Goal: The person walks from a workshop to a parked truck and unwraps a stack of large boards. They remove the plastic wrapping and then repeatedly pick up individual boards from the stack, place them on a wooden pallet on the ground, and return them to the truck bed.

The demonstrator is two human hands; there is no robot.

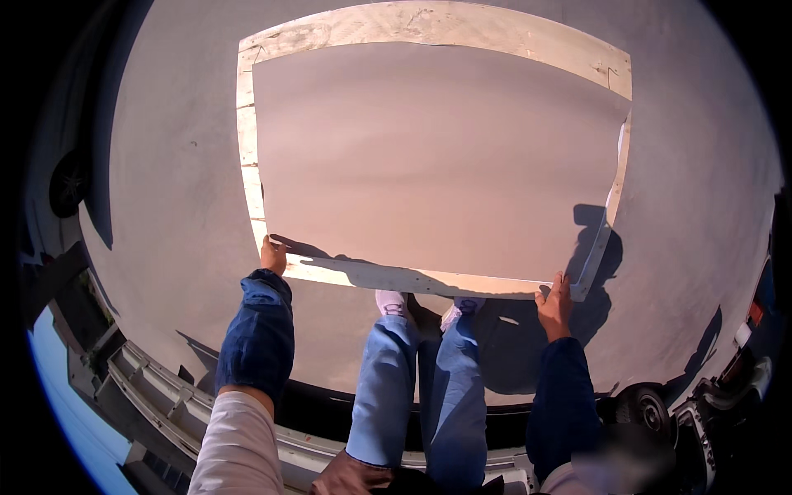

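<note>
A large brownish-grey sheet [437,157] lies over a pale wooden plank panel [429,23], whose planks show along its far, left and near edges. At the sheet's near left corner my left hand [273,256] is closed, pinching the corner. The near right corner is between the thumb and fingers of my right hand [555,305]. A thin white edge shows along the sheet's right side. Both forearms wear dark blue sleeve covers, and shadows of my arms and head fall across the near side and right corner.
The panel rests on grey concrete ground [173,190]. Just beyond the near edge are my feet in pale shoes [393,304]. A long light-coloured metal structure [157,388] runs behind my legs. A vehicle wheel [643,411] stands at the lower right, another wheel [69,183] at the left.
</note>
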